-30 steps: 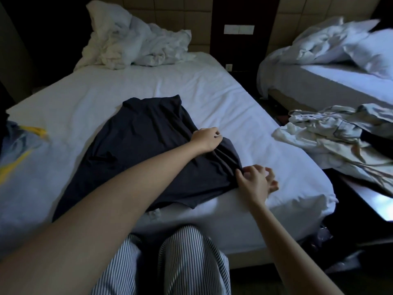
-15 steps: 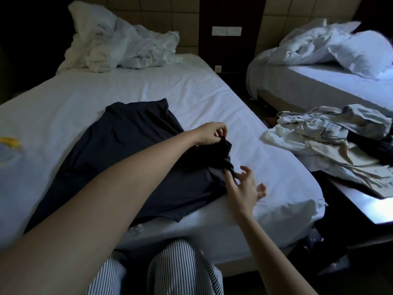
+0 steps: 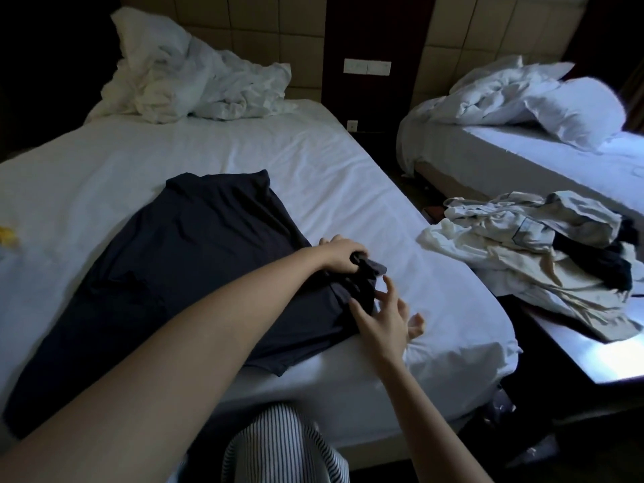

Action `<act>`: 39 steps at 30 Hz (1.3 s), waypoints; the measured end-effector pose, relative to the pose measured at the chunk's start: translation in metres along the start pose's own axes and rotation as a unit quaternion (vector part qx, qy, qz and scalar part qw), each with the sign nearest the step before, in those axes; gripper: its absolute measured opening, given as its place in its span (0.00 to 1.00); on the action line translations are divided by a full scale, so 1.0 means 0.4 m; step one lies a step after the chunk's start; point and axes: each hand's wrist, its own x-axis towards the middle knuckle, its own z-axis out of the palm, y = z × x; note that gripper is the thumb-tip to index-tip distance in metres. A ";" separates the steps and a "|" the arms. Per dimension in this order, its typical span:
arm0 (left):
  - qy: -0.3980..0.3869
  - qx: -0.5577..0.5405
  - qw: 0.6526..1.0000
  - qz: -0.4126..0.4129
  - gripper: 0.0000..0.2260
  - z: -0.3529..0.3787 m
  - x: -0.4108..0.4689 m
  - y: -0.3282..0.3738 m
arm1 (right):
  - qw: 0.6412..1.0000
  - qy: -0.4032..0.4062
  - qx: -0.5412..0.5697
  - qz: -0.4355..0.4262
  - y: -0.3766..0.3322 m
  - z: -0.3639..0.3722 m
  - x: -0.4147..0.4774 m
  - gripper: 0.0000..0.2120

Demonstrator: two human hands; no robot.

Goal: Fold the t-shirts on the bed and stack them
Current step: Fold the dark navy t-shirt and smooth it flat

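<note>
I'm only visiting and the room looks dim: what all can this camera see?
dark t-shirt: one, navy-black, spread on near bed
near bed: one, white sheet, centre
crumpled bedding: one heap, white, near bed's head
second bed: one, white, far right
clothes pile: one, cream and black, right of near bed
switch plate: one, white, wall between beds
striped trousers: one pair, dark-and-white, bottom centre
left hand: one, grips t-shirt's bunched edge
right hand: one, fingers spread, at that edge
</note>
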 end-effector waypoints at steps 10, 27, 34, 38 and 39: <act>0.147 0.059 0.978 0.134 0.04 -0.144 -0.124 -0.002 | 0.995 -0.042 -0.067 -0.066 -0.006 -0.020 -0.002 0.40; 0.252 0.007 0.967 -0.033 0.09 -0.058 -0.410 -0.213 | 0.872 -0.153 -0.237 -0.399 0.021 0.001 -0.031 0.25; 0.244 -0.025 0.924 -0.293 0.28 0.016 -0.328 -0.160 | 0.869 -0.148 -0.242 -0.405 0.021 0.000 -0.034 0.21; 0.262 -0.042 0.891 -0.368 0.28 0.011 -0.332 -0.199 | 0.864 -0.136 -0.242 -0.421 0.019 0.002 -0.036 0.23; 0.241 -0.046 0.899 -0.363 0.22 0.016 -0.334 -0.206 | 0.860 -0.133 -0.242 -0.429 0.019 0.004 -0.035 0.23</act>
